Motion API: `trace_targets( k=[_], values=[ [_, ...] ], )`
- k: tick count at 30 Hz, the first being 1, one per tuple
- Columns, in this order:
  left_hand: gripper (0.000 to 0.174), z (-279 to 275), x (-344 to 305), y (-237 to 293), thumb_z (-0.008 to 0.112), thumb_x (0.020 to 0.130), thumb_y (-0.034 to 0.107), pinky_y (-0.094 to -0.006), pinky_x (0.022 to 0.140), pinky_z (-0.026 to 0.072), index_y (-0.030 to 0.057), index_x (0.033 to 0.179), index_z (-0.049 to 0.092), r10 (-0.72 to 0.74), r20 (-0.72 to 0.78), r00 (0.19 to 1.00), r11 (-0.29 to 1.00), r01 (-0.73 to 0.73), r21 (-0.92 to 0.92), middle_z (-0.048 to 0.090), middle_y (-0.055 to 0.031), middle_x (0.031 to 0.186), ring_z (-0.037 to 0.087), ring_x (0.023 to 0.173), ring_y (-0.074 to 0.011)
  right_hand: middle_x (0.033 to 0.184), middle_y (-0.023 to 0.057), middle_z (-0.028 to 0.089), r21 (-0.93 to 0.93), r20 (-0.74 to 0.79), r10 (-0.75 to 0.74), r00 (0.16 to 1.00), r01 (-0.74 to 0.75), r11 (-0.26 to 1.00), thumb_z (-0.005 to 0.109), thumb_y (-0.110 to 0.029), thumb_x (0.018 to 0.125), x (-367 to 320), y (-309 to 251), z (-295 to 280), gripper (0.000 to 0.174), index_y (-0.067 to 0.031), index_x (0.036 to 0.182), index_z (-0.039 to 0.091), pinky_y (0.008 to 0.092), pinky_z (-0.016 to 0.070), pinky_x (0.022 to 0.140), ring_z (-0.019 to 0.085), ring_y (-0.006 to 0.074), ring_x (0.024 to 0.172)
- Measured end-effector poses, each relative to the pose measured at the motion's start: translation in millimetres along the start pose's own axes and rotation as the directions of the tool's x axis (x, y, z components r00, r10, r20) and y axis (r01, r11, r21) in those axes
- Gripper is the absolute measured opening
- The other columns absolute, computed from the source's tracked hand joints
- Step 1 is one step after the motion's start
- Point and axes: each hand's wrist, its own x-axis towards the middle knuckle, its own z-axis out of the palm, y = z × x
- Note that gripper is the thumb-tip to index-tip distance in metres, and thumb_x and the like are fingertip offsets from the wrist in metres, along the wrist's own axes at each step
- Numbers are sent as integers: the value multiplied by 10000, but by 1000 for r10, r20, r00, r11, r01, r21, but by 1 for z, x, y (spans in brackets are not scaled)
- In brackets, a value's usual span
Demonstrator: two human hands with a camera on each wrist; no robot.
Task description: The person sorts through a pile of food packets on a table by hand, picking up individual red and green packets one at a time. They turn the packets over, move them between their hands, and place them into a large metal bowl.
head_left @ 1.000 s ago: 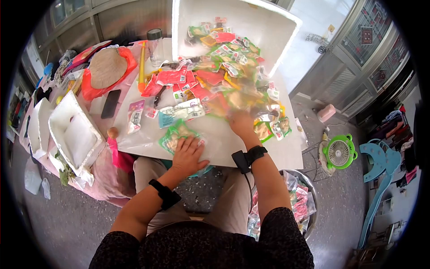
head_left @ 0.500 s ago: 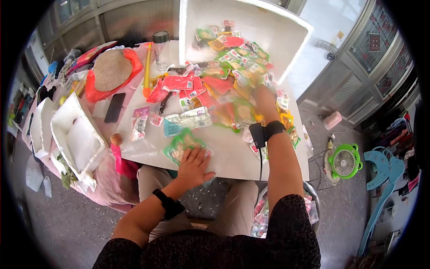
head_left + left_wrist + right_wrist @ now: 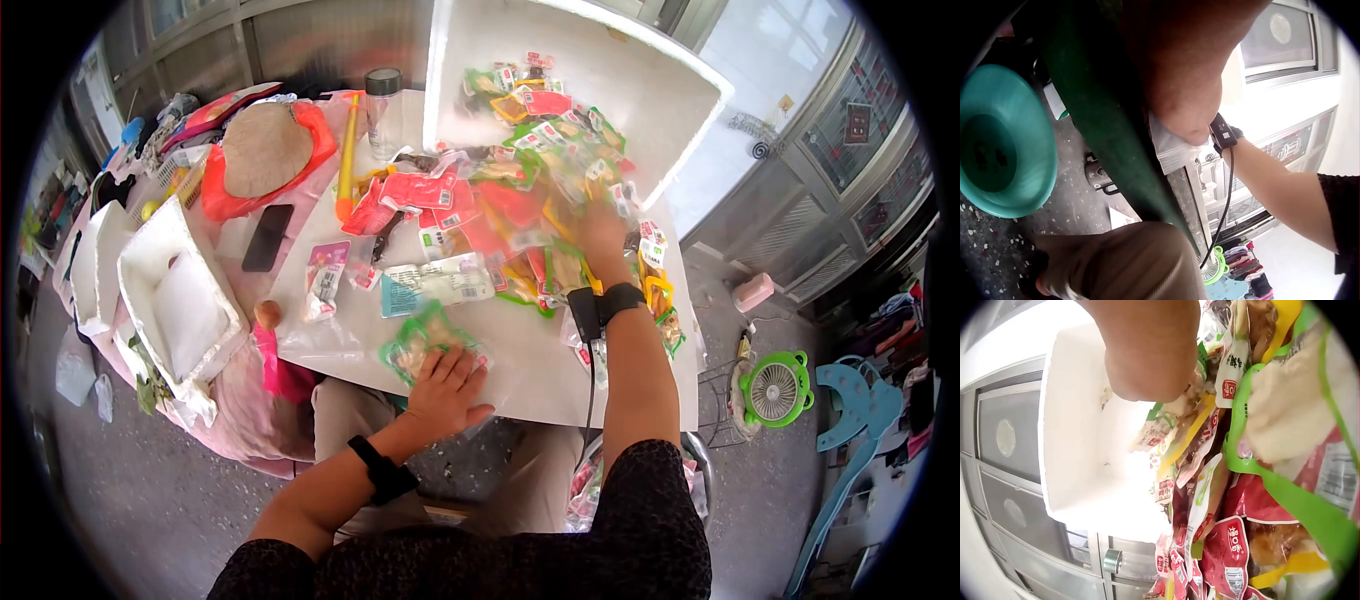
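Note:
The left hand [image 3: 447, 397] rests with spread fingers on a green-edged clear packet [image 3: 412, 345] near the table's front edge; a clear bag's edge [image 3: 1169, 150] shows beneath it in the left wrist view. The right hand [image 3: 601, 235] is blurred, reaching into the heap of small food packets [image 3: 520, 205] in front of the white foam box [image 3: 690, 100]. In the right wrist view that hand [image 3: 1150, 350] is over green-, yellow- and red-edged packets [image 3: 1225, 556]; its fingertips are hidden, so its grasp is unclear. A blue-white packet [image 3: 437, 284] lies between the hands.
A glass jar [image 3: 384, 125] and yellow stick [image 3: 348, 155] stand left of the heap. Further left are a phone [image 3: 268, 238], a small foam box [image 3: 232, 310] and a red bag [image 3: 218, 190]. A metal basin [image 3: 704, 470] of packets is below the table's right edge.
The right hand moved from the near side of the heap deeper among the packets, then slightly back. The left hand stays on its green-edged packet. The head view has shifted.

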Motion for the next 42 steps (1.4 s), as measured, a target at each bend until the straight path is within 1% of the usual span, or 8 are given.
trace_targets(
  k=[10,13,15,20,25,33,37,42],
  values=[
    [505,5,-6,1,580,649,411,-445,943,218,42,992,546,-12,10,1000,1000,12,-4,493,-138,1052,383,1078,-299,829,110,509,632,173,50,984,-150,760,507,-54,713,-92,-34,-117,126,-37,836,526,302,421,645,495,223,777],
    [494,1,-4,1,586,653,394,-444,946,213,41,996,544,-16,15,1000,999,16,-27,496,-134,1053,382,1079,-297,866,95,526,851,371,134,919,-394,346,470,-6,734,-126,-52,-132,114,-21,826,535,302,433,699,520,222,833],
    [487,-5,-2,4,592,653,379,-446,947,214,41,1000,542,-45,42,998,997,48,-65,496,-134,1056,383,1078,-300,847,64,526,763,578,61,814,-512,-395,443,-1,770,-144,-54,-126,99,-26,821,525,292,439,685,528,189,808],
    [423,-33,-2,27,629,677,228,-393,902,299,35,1029,499,-160,-68,985,911,121,-394,472,-133,1066,396,1059,-288,666,11,503,852,523,148,840,-520,-58,480,-48,796,-195,-76,-157,32,-25,814,493,224,396,534,464,91,564],
    [400,-37,-13,79,570,771,191,-320,860,357,23,1105,428,-317,415,853,-243,350,-905,492,-101,989,435,1004,-209,792,129,513,709,-17,-195,981,150,689,529,-6,704,-255,-117,-187,113,-16,816,512,318,435,654,537,257,762],
    [326,-33,-20,76,386,868,173,-363,866,386,24,1158,368,-262,725,637,-700,392,-597,463,-105,1127,469,1027,-223,996,123,513,637,-23,78,997,-45,769,570,-73,735,-307,-125,-193,259,-12,973,488,369,411,790,508,269,944],
    [329,-32,-17,73,391,862,161,-394,887,382,25,1160,365,-270,724,635,-701,385,-600,454,-118,1145,463,1048,-243,1050,64,515,532,766,-60,639,-685,-498,575,-160,774,-316,-96,-184,391,-44,1115,422,346,398,828,498,205,980],
    [289,-19,-25,78,461,847,178,-313,783,428,36,1096,431,-266,728,632,-494,559,-666,519,-67,1027,516,926,-158,1067,61,529,611,670,89,737,-480,-629,517,-125,808,-322,-119,-176,245,-60,1044,507,292,452,726,522,163,945]
  ],
)
